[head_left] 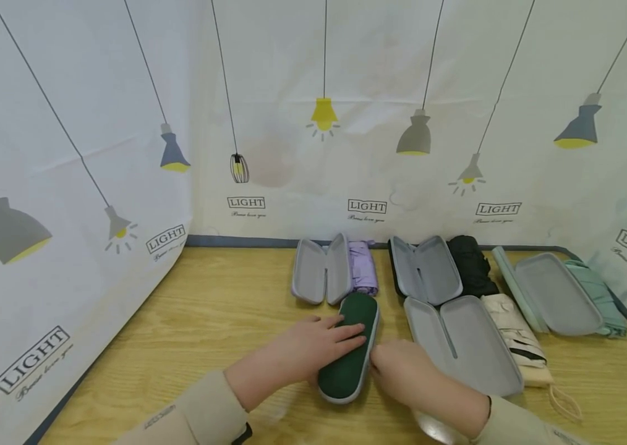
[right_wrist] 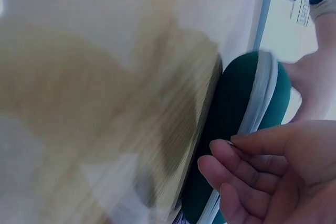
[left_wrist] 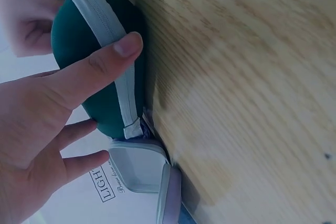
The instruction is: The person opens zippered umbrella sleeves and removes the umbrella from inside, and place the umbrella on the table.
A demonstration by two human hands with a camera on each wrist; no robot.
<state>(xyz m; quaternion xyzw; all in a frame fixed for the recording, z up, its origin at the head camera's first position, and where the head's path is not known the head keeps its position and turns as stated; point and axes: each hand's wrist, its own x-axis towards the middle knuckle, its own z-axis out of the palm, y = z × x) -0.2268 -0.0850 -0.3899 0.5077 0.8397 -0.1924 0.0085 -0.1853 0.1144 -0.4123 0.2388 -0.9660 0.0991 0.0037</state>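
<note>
A dark green zip case (head_left: 349, 346) with a grey zipper band lies closed on the wooden table. My left hand (head_left: 327, 343) holds it from the left, fingers spread over the lid. In the left wrist view the thumb (left_wrist: 102, 66) lies across the zipper band (left_wrist: 126, 95). On the case's right side, my right hand (head_left: 405, 371) pinches a small zipper pull (right_wrist: 229, 142) between thumb and forefinger, with the other fingers curled beside the case. Only a tiny tip of the pull shows.
Behind the green case stand an open grey-lined case (head_left: 310, 272) and a folded purple umbrella (head_left: 363, 269). To the right are open cases (head_left: 483, 343) beside a black umbrella (head_left: 469, 266), a cream umbrella (head_left: 514, 330) and a mint umbrella (head_left: 597, 296). A printed sheet (head_left: 291, 62) hangs along the back.
</note>
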